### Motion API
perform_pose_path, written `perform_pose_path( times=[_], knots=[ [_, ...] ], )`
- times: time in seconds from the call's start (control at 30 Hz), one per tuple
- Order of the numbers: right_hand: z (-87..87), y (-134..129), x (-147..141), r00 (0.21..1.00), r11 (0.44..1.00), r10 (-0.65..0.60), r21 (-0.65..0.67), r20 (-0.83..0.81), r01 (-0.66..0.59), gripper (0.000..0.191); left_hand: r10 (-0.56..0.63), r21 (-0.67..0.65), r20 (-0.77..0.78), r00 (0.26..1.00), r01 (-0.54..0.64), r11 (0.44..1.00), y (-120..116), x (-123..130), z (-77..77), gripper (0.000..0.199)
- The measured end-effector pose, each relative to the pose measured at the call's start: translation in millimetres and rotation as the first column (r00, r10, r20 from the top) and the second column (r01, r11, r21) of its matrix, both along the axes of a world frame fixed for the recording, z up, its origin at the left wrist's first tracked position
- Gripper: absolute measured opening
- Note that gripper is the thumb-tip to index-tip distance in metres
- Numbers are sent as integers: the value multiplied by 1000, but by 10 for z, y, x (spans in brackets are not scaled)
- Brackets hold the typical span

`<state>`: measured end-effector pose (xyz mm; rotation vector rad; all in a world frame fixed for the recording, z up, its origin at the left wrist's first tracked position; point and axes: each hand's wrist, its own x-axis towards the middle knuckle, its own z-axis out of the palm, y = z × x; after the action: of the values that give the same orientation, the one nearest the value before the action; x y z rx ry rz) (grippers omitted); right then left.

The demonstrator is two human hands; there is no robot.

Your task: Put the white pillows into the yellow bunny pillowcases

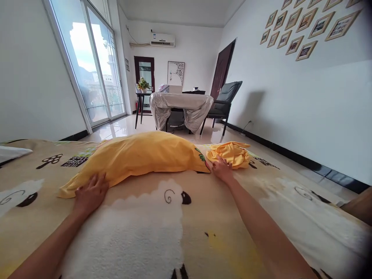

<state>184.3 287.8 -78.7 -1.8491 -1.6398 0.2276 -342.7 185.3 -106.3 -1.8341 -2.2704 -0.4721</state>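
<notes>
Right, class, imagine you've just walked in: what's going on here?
A person has both bare hands on yellow fabric. The left hand rests at one end of a long, plump yellow cloth pillow. The right hand touches a crumpled yellow cloth bundle at the other end; its exact grip is unclear. Everything lies on a beige, sheep-patterned blanket.

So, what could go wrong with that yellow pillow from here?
The yellow pillow lies near the far edge of the patterned blanket, so a forward push might send it to the floor. The crumpled yellow cloth at the right hand also sits near that edge and could slide off.
</notes>
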Motion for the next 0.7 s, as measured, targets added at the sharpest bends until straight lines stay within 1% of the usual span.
perform_pose_path(
  times=[0.03, 0.1, 0.17, 0.2, 0.23, 0.3, 0.37, 0.4, 0.43, 0.5, 0.53, 0.57, 0.6, 0.63, 0.67, 0.7],
  knots=[
    [-34, -53, 125, 998, 1000, -18, -23, 55, 19, 22, 1, -8, -22, 1000, -1, 1000, -27, 22, -28, 54],
    [-81, -137, 307, 992, 997, -40, -53, 120, 47, 24, -3, -26, -45, 999, 2, 1000, -63, 73, -27, 54],
    [-54, -185, 414, 989, 997, -67, -40, 131, 73, 27, -3, -47, -22, 1000, 2, 999, -89, 116, 14, 54],
    [3, -200, 455, 989, 996, -90, -15, 119, 92, 29, -1, -68, -7, 1000, 1, 998, -103, 132, 36, 53],
    [95, -214, 498, 989, 993, -118, 19, 94, 117, 30, 1, -96, 6, 1000, -1, 995, -120, 148, 56, 53],
    [371, -260, 602, 984, 980, -175, 102, 18, 172, 33, 6, -146, 18, 1000, -3, 989, -160, 192, 90, 51],
    [731, -363, 715, 979, 961, -190, 188, -71, 201, 36, -23, -162, 11, 1000, 25, 986, -210, 294, 137, 49],
    [920, -445, 757, 979, 953, -170, 234, -114, 193, 37, -52, -154, 12, 999, 54, 987, -239, 380, 177, 48],
    [1103, -549, 777, 980, 945, -130, 279, -152, 169, 38, -88, -138, 30, 996, 91, 986, -274, 496, 234, 48],
    [1420, -827, 720, 977, 926, -12, 366, -213, 91, 40, -205, -80, 142, 968, 217, 973, -375, 811, 404, 47],
    [1544, -1000, 635, 973, 913, 47, 404, -225, 49, 41, -275, -37, 214, 937, 289, 957, -449, 1005, 515, 47],
    [1641, -1194, 514, 963, 898, 111, 441, -247, 10, 43, -378, 23, 297, 877, 389, 921, -541, 1215, 638, 48],
    [1711, -1407, 360, 939, 881, 187, 472, -287, -31, 44, -451, 66, 335, 828, 456, 887, -652, 1436, 764, 49],
    [1755, -1633, 182, 904, 862, 266, 502, -334, -69, 45, -517, 104, 357, 778, 517, 850, -780, 1658, 887, 52],
    [1774, -1865, -11, 808, 834, 394, 541, -438, -114, 46, -587, 164, 449, 674, 584, 795, -921, 1876, 997, 57],
    [1769, -2095, -209, 672, 807, 519, 562, -529, -181, 48, -633, 208, 521, 573, 634, 745, -1067, 2081, 1086, 62]
  ],
)
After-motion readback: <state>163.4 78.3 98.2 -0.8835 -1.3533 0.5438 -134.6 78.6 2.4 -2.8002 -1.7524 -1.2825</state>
